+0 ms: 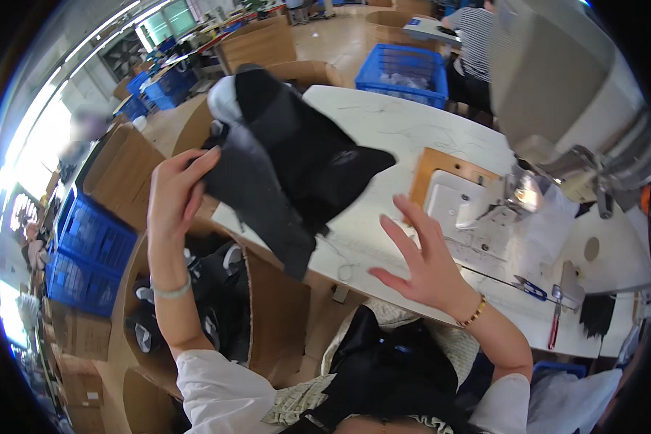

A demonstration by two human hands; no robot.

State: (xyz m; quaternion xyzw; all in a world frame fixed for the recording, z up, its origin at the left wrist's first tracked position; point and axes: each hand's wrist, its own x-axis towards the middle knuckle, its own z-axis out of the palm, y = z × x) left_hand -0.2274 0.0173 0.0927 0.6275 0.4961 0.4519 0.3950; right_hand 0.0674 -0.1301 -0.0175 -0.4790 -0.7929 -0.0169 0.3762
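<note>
The left hand [177, 181] is gripping the dark cloth piece [296, 145] by its left edge, suspending it over the left end of the white table [390, 119], beside an open carton [278, 311]. The right hand [428, 257] is spreading its fingers, holding nothing. Handling the loose piece seems to be the step; the next move is probably calling for supporting its drooping side.

The cloth piece [307, 155] in my left hand [177, 188] is black and charcoal grey, with a small pale mark on the black. My sleeves [220, 387] are plain white, my wristband [172, 291] pale grey-green, my beaded bracelet [473, 311] golden. The tabletop [412, 126] is white, the machine head [557, 79] beige-grey, the plastic crate [398, 95] and thread snips [532, 288] blue, the co-worker's shirt [476, 49] striped dark and white.
</note>
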